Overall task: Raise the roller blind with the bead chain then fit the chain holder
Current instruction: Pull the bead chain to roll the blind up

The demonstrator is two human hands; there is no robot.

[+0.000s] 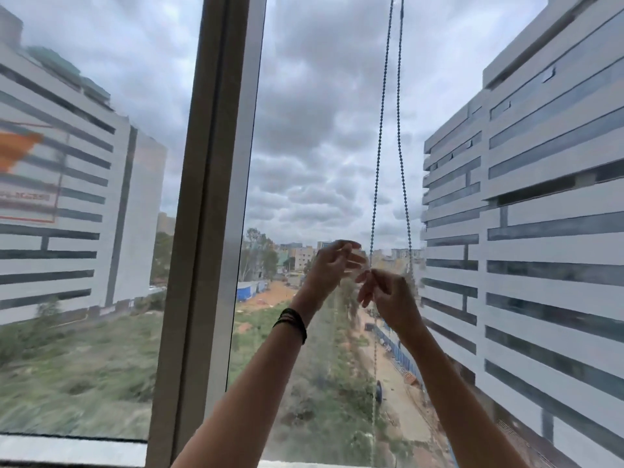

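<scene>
My right hand pinches the left strand of the bead chain, which hangs before the window glass, right of the frame post. My left hand is raised beside it, fingers loosely open, holding nothing.

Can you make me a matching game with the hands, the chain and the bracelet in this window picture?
Things:
1. right hand
2. left hand
3. bead chain
4. wristbands
5. window frame post

Matches:
A. dark, wrapped round the left wrist
B. fingers loose and spread, not gripping
C. pinching one strand of the chain
D. two strands hanging down in front of the glass
E. upright, left of both hands

Pairs: 1-C, 2-B, 3-D, 4-A, 5-E
</scene>
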